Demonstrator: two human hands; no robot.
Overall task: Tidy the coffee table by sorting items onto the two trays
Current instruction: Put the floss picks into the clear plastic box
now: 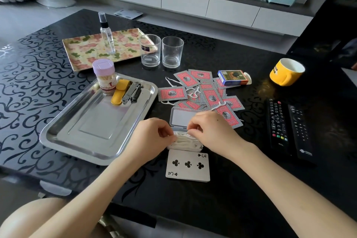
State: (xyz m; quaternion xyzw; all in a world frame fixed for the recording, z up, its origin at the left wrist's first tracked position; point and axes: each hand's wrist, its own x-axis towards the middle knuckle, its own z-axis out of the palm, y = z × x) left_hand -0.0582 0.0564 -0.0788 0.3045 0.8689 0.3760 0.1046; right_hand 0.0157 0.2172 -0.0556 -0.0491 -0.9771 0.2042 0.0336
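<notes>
Tabletop (241, 199) cards (210, 96) crowd behind left hand (154, 137) and right hand (212, 131), grips pinching floss picks (185, 142).

- Left hand (154, 137), near centre, fingers curled, pinches white floss picks (185, 141).
- Right hand (210, 129), just beside it, fingertips pinching the same picks.
- Bare forearms angle in from the near edge.

Soft daylight; glare on the steel tray (96, 121) left of the fingers (165, 131); frame edges bend, far background soft.
</notes>
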